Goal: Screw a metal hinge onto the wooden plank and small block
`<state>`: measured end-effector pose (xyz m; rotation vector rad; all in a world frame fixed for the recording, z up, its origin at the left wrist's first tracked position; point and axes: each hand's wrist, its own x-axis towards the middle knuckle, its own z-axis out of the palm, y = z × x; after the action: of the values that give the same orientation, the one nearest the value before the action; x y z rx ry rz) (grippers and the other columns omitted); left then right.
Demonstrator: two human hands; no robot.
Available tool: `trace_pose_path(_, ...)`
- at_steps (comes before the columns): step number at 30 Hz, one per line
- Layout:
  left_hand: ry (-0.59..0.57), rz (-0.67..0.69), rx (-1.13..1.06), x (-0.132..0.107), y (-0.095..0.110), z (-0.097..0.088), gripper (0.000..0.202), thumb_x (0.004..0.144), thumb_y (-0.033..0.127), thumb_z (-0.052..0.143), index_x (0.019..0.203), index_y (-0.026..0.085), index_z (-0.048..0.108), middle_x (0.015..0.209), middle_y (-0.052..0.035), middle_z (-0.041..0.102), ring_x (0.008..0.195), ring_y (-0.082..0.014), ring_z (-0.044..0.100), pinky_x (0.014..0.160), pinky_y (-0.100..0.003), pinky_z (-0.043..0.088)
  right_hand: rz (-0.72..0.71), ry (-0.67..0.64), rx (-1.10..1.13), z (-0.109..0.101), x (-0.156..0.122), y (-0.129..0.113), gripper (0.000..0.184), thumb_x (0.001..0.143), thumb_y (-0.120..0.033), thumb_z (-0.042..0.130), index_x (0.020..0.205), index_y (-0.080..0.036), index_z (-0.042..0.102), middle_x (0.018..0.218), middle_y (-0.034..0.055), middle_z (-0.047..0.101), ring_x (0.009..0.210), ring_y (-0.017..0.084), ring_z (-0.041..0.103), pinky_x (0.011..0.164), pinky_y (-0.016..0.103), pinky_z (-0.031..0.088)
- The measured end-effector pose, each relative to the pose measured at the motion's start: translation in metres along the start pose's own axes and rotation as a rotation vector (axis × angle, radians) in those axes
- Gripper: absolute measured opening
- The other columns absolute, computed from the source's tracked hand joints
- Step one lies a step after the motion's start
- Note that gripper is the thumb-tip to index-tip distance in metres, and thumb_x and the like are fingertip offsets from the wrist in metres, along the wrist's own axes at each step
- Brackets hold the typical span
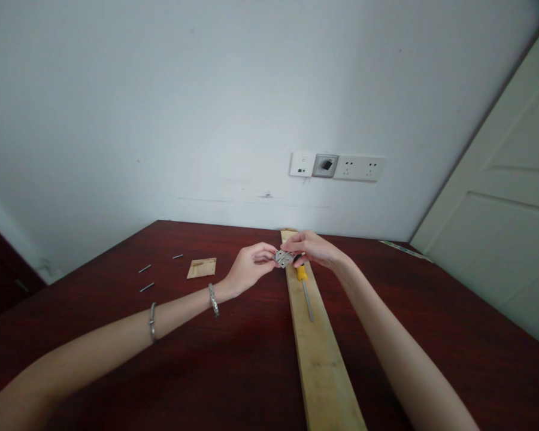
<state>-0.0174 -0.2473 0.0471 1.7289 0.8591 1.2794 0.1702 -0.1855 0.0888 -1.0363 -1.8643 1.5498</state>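
Note:
A small silvery metal hinge (283,258) with several holes is held up over the far part of a long wooden board (321,362). My left hand (250,266) pinches its left edge between thumb and fingers. From the other side my right hand (313,246) grips its upper right edge, fingers closed. Below the right hand a screwdriver (302,273) lies on the board, its yellow handle partly hidden and its shaft pointing towards me.
On the dark red table (233,365), left of my hands, are a piece of brown cardboard (202,268) and several loose screws (147,287). Wall sockets (336,167) sit above the table's back edge. A white panelled door (503,197) stands at the right.

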Motion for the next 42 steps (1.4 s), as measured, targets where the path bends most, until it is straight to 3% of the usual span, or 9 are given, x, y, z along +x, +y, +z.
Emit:
trace_pose_path(14, 0.049, -0.006, 0.039, -0.004, -0.004, 0.001, 0.019, 0.079, 0.03, 0.067, 0.087, 0.014, 0.066, 0.089, -0.0062, 0.071, 0.084, -0.0173, 0.067, 0.084, -0.031, 0.053, -0.018, 0.018, -0.07, 0.002, 0.001, 0.002, 0.026, 0.072, -0.038, 0.074, 0.072, -0.011, 0.071, 0.07, 0.0064, 0.071, 0.057, 0.009, 0.062, 0.048, 0.016, 0.052)
trace_pose_path(21, 0.205, 0.063, 0.186, -0.003, -0.003, -0.011, 0.015, 0.077, 0.031, 0.066, 0.082, 0.017, 0.067, 0.098, -0.0067, 0.066, 0.092, -0.0175, 0.062, 0.084, -0.03, 0.051, -0.002, 0.064, -0.104, 0.014, 0.01, 0.006, 0.022, 0.067, -0.032, 0.079, 0.063, -0.012, 0.069, 0.059, 0.0035, 0.067, 0.049, 0.007, 0.058, 0.043, 0.014, 0.051)
trace_pose_path(24, 0.26, 0.058, 0.22, -0.001, -0.006, -0.025, 0.017, 0.078, 0.032, 0.064, 0.084, 0.016, 0.066, 0.095, -0.006, 0.067, 0.089, -0.0166, 0.063, 0.084, -0.029, 0.05, 0.029, 0.1, -0.137, 0.024, 0.022, 0.017, 0.022, 0.065, -0.032, 0.08, 0.063, -0.013, 0.07, 0.06, 0.0031, 0.067, 0.05, 0.008, 0.058, 0.043, 0.015, 0.052)
trace_pose_path(28, 0.274, -0.014, 0.386, 0.001, -0.024, -0.074, 0.02, 0.078, 0.034, 0.062, 0.086, 0.015, 0.066, 0.091, -0.0056, 0.07, 0.087, -0.0177, 0.064, 0.083, -0.03, 0.051, 0.041, 0.078, -0.137, 0.043, 0.037, 0.022, 0.023, 0.07, -0.036, 0.076, 0.069, -0.014, 0.071, 0.066, 0.0044, 0.069, 0.056, 0.009, 0.061, 0.048, 0.016, 0.054)
trace_pose_path(32, 0.36, -0.166, 0.665, -0.005, -0.045, -0.155, 0.02, 0.078, 0.03, 0.06, 0.084, 0.013, 0.067, 0.089, -0.0069, 0.071, 0.085, -0.0181, 0.065, 0.082, -0.028, 0.05, 0.026, 0.018, -0.161, 0.073, 0.053, 0.011, 0.019, 0.078, -0.032, 0.069, 0.075, -0.014, 0.072, 0.071, 0.0041, 0.068, 0.061, 0.009, 0.06, 0.049, 0.016, 0.053)
trace_pose_path(36, 0.482, -0.277, 0.879, -0.032, -0.049, -0.23, 0.023, 0.078, 0.029, 0.057, 0.088, 0.011, 0.067, 0.091, -0.0089, 0.071, 0.085, -0.0184, 0.065, 0.082, -0.028, 0.05, 0.012, -0.073, -0.238, 0.11, 0.073, 0.005, 0.017, 0.079, -0.025, 0.066, 0.069, -0.013, 0.072, 0.058, -0.0004, 0.058, 0.053, 0.006, 0.048, 0.043, 0.013, 0.046)
trace_pose_path(39, 0.468, -0.315, 1.0, -0.065, -0.045, -0.264, 0.024, 0.078, 0.03, 0.056, 0.086, 0.012, 0.068, 0.091, -0.0081, 0.071, 0.084, -0.0186, 0.064, 0.081, -0.029, 0.049, 0.008, -0.16, -0.294, 0.138, 0.086, 0.006, 0.015, 0.077, -0.022, 0.066, 0.067, -0.012, 0.072, 0.053, -0.0027, 0.052, 0.05, 0.005, 0.044, 0.04, 0.013, 0.042)
trace_pose_path(42, 0.395, -0.362, 1.092, -0.097, -0.042, -0.284, 0.023, 0.076, 0.032, 0.056, 0.081, 0.015, 0.07, 0.088, -0.007, 0.072, 0.083, -0.02, 0.065, 0.08, -0.03, 0.049, 0.005, -0.254, -0.333, 0.162, 0.097, 0.009, 0.015, 0.078, -0.022, 0.065, 0.067, -0.013, 0.07, 0.053, -0.003, 0.053, 0.049, 0.005, 0.047, 0.041, 0.014, 0.041)
